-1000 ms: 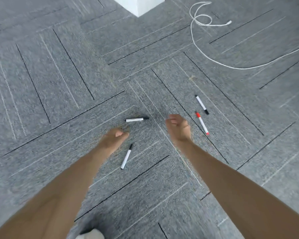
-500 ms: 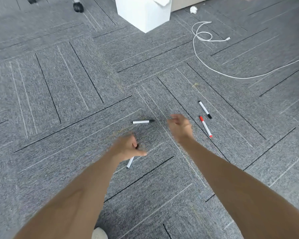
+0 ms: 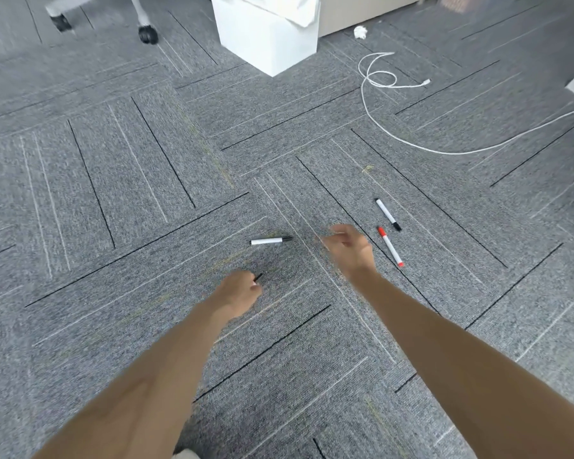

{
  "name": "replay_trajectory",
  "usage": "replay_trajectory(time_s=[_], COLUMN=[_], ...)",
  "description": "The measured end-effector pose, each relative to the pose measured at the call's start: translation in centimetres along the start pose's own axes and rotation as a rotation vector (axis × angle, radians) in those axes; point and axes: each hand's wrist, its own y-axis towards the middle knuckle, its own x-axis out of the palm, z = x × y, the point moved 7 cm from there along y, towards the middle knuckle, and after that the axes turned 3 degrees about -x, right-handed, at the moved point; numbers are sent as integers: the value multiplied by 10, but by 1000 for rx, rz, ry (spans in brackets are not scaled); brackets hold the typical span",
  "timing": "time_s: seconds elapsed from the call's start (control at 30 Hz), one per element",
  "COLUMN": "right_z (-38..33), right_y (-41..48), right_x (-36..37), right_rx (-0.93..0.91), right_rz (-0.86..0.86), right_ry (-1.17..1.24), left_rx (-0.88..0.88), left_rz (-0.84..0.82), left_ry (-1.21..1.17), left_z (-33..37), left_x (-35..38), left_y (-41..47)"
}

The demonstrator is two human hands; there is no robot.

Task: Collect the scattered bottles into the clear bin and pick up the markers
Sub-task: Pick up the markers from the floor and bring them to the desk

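Note:
My left hand [image 3: 237,294] is closed around a black-capped marker [image 3: 258,277]; only its black tip sticks out past my fingers. Just beyond it a second white marker with a black cap [image 3: 270,240] lies flat on the grey carpet. My right hand [image 3: 348,248] hovers loosely curled with nothing in it, between that marker and a red-capped marker [image 3: 390,246]. Another black-capped marker [image 3: 388,214] lies beside the red one, further out. No bottles and no clear bin are in view.
A white box [image 3: 269,31] stands at the top centre. A white cable [image 3: 378,77] loops across the carpet at the upper right, near a crumpled paper ball [image 3: 361,31]. Chair casters [image 3: 148,34] show at the top left.
My left hand has come down on the nearest marker and closed around it. My right hand drifted slightly right toward the red marker. The view has tilted up, showing more of the room.

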Motion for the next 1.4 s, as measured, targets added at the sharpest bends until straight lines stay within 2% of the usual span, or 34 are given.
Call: replay_trajectory(time_s=[0.13, 0.3, 0.4, 0.5, 0.57, 0.67, 0.77, 0.83, 0.97, 1.1, 1.2, 1.27, 1.33, 1.4], right_z=[0, -8, -15, -11, -3, 16, 34, 41, 38, 28, 25, 23, 19, 17], right_y=[3, 0, -2, 2, 6, 14, 23, 26, 24, 24, 35, 46, 59, 77], right_x=[-5, -10, -20, -37, -47, -60, -65, -66, -60, -65, -82, -88, -92, -97], right_rx=[-19, -82, -217, -292, -252, -87, 32, 36, -142, -312, -321, -322, -355, -307], right_rz=[11, -3, 95, 271, 340, 340, 285, 248, 181, 166, 199, 170, 173, 194], right_ry=[-54, -161, -321, -487, -624, -795, -878, -894, -784, -668, -639, -701, -743, -736], left_rx=[109, 231, 292, 296, 285, 297, 310, 322, 321, 263, 219, 218, 232, 254], left_rz=[162, 265, 316, 317, 305, 278, 254, 251, 202, 241, 315, 346, 326, 285], left_ry=[13, 258, 417, 555, 651, 731, 665, 562, 454, 350, 248, 175, 80, -44], left_z=[19, 46, 55, 57, 56, 55, 55, 57, 67, 85, 101, 113, 125, 135], left_x=[-26, -48, -43, -29, -22, -17, -18, -20, -18, -19, -27, -29, -27, -25], left_y=[21, 48, 64, 75, 79, 79, 78, 76, 79, 82, 87, 90, 93, 96])
